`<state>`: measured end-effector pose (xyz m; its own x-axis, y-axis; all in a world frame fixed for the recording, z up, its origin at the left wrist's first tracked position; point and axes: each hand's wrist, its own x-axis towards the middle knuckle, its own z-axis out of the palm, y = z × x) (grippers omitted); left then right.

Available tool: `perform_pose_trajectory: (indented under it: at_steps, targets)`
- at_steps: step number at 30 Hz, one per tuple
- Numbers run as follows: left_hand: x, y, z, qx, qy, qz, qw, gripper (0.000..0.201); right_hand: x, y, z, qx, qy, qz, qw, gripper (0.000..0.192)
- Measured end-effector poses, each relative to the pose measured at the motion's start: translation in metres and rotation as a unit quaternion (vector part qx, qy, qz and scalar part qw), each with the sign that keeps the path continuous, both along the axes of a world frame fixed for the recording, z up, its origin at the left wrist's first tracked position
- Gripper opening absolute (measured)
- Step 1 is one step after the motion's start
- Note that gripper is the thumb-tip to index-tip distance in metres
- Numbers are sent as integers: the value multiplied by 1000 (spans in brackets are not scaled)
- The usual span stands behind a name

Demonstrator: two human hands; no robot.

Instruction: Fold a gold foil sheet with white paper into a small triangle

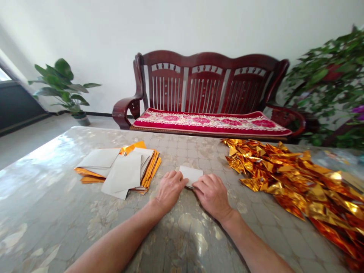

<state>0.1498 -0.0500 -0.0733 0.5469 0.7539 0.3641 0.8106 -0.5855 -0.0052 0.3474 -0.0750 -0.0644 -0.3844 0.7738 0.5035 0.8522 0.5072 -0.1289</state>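
Note:
Between my two hands, a small sheet of paper (191, 173) lies on the table with its white side up and its near edge curled or folded over. My left hand (171, 186) pinches the left end of that edge, thumb against the paper. At the other end, my right hand (211, 193) grips the paper with bent fingers. To the left sits a stack of paper sheets (125, 170), white on one face and gold-orange on the other. A long heap of folded gold foil paper pieces (284, 174) spreads over the right side of the table.
A patterned, glossy cover lies over the table (119, 235). Beyond its far edge stands a dark red wooden bench (204, 83) with a floral seat cover (210, 122). Potted plants stand at left (64, 85) and right. Clear plastic (338, 161) lies behind the foil heap.

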Motion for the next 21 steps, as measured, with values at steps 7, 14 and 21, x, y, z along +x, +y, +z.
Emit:
perform_pose_trajectory:
  at_steps: [7, 14, 21]
  targets:
    - [-6, 2, -8, -27, -19, -40, 999, 12, 5, 7, -11, -33, 17, -4, 999, 7]
    - [-7, 5, -1, -97, -81, -11, 992, 28, 9, 8, -12, -108, 40, 0, 993, 12]
    - [-7, 9, -2, -165, -135, 21, 977, 26, 10, 10, -8, -141, 28, -20, 989, 16]
